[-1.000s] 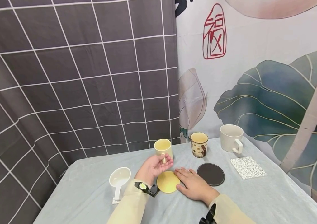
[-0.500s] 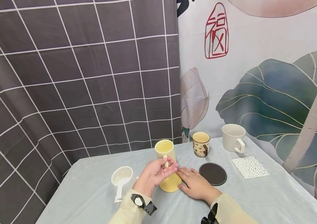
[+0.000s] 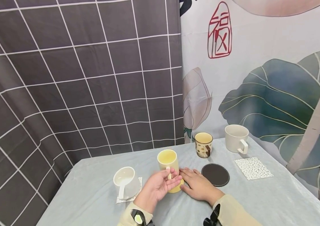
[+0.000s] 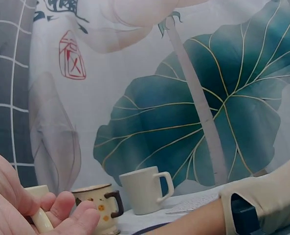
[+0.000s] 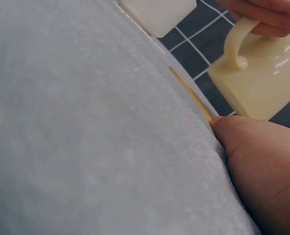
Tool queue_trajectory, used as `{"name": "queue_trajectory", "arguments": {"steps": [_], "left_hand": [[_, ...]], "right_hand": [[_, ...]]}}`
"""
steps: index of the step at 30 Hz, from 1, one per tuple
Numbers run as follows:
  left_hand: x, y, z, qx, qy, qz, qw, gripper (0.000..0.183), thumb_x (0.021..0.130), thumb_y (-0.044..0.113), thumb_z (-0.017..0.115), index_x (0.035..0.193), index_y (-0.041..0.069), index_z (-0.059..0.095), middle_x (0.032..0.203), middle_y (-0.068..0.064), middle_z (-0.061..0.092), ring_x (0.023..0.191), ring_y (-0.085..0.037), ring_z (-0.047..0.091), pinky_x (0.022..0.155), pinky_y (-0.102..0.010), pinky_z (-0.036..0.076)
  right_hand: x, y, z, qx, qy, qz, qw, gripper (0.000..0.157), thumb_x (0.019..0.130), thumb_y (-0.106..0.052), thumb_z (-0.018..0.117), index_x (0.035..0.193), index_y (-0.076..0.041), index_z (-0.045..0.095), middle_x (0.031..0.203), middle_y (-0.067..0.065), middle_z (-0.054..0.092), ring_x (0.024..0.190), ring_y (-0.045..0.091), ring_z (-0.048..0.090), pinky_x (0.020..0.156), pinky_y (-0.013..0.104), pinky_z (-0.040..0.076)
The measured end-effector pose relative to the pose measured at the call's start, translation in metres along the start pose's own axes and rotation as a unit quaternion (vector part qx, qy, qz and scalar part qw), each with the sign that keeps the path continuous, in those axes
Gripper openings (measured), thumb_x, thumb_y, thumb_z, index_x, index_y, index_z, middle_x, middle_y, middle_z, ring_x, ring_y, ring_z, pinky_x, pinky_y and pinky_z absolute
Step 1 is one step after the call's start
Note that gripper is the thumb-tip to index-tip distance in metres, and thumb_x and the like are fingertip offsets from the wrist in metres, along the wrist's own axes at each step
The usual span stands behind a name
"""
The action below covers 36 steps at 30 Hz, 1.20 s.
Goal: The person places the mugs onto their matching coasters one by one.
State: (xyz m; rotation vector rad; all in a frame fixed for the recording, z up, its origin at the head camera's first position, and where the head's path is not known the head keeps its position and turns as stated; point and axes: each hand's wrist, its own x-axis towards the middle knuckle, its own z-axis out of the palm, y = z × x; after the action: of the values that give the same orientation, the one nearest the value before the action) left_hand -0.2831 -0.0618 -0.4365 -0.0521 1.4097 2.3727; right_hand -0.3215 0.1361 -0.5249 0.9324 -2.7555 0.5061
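Observation:
My left hand [image 3: 157, 185] grips a pale yellow mug [image 3: 168, 160] by its handle, with the mug upright over the round yellow coaster [image 3: 177, 189]. In the right wrist view, the bottom of the mug [image 5: 262, 73] is raised above the thin edge of the coaster [image 5: 191, 93]. The left hand and mug cover most of the coaster in the head view. Palm down on the cloth, my right hand [image 3: 198, 186] lies with extended fingers, its thumb right at the coaster's right edge. The left wrist view shows only part of the left hand [image 4: 17, 205] around the handle.
To the left, a white mug [image 3: 125, 177] stands on a patterned square coaster [image 3: 120, 201]. Behind the right hand are a brown-spotted mug [image 3: 201, 150] and a black round coaster [image 3: 215, 175]. Farther right stand a large off-white mug [image 3: 233, 141] and a speckled square coaster [image 3: 254, 168].
The left hand has drawn the yellow mug toward the person, from behind the yellow coaster to over it, covering more of it. The right hand has stayed at the coaster's edge.

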Motion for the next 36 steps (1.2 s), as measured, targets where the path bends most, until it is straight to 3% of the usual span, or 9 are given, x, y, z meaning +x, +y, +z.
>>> {"name": "queue_trajectory", "arguments": {"steps": [13, 21, 30, 33, 36], "left_hand": [[-0.009, -0.013, -0.002, -0.003, -0.002, 0.005, 1.0000, 0.021, 0.108, 0.011, 0.041, 0.106, -0.003, 0.057, 0.100, -0.011, 0.067, 0.097, -0.026, 0.072, 0.100, -0.045, 0.053], [-0.010, -0.023, -0.003, -0.008, 0.002, 0.001, 1.0000, 0.027, 0.108, 0.011, 0.041, 0.119, -0.011, 0.052, 0.099, -0.011, 0.068, 0.102, -0.028, 0.071, 0.098, -0.042, 0.054], [-0.011, -0.030, -0.003, -0.004, 0.012, 0.003, 0.9999, 0.025, 0.107, 0.010, 0.043, 0.113, -0.009, 0.057, 0.099, -0.011, 0.068, 0.095, -0.025, 0.072, 0.094, -0.042, 0.057], [-0.012, -0.030, -0.003, 0.013, 0.007, 0.000, 0.9999, 0.027, 0.107, 0.012, 0.044, 0.116, -0.009, 0.057, 0.101, -0.011, 0.070, 0.094, -0.024, 0.073, 0.091, -0.040, 0.058], [-0.012, -0.030, -0.006, 0.077, 0.009, -0.007, 0.9970, 0.032, 0.107, 0.016, 0.045, 0.120, -0.009, 0.060, 0.105, -0.014, 0.073, 0.090, -0.020, 0.074, 0.082, -0.035, 0.061]], "right_hand": [[0.000, 0.000, -0.004, -0.004, 0.000, 0.006, 1.000, 0.061, 0.102, -0.044, 0.052, 0.147, -0.002, 0.051, 0.151, 0.011, 0.051, 0.140, 0.035, 0.046, 0.116, 0.059, 0.032], [0.000, 0.000, -0.002, -0.002, 0.005, 0.004, 1.000, 0.061, 0.103, -0.043, 0.050, 0.145, 0.001, 0.052, 0.150, 0.013, 0.052, 0.139, 0.035, 0.046, 0.115, 0.059, 0.033], [0.000, -0.001, -0.001, -0.001, 0.007, 0.002, 1.000, 0.060, 0.100, -0.038, 0.055, 0.144, 0.002, 0.052, 0.148, 0.015, 0.053, 0.139, 0.036, 0.047, 0.114, 0.060, 0.033], [0.000, -0.001, -0.003, 0.000, 0.006, 0.004, 1.000, 0.061, 0.100, -0.040, 0.055, 0.144, 0.003, 0.052, 0.149, 0.015, 0.053, 0.139, 0.036, 0.046, 0.115, 0.060, 0.033], [0.000, -0.002, -0.003, 0.001, 0.001, 0.007, 1.000, 0.062, 0.102, -0.043, 0.053, 0.145, 0.002, 0.051, 0.149, 0.015, 0.052, 0.140, 0.036, 0.046, 0.115, 0.059, 0.032]]}}
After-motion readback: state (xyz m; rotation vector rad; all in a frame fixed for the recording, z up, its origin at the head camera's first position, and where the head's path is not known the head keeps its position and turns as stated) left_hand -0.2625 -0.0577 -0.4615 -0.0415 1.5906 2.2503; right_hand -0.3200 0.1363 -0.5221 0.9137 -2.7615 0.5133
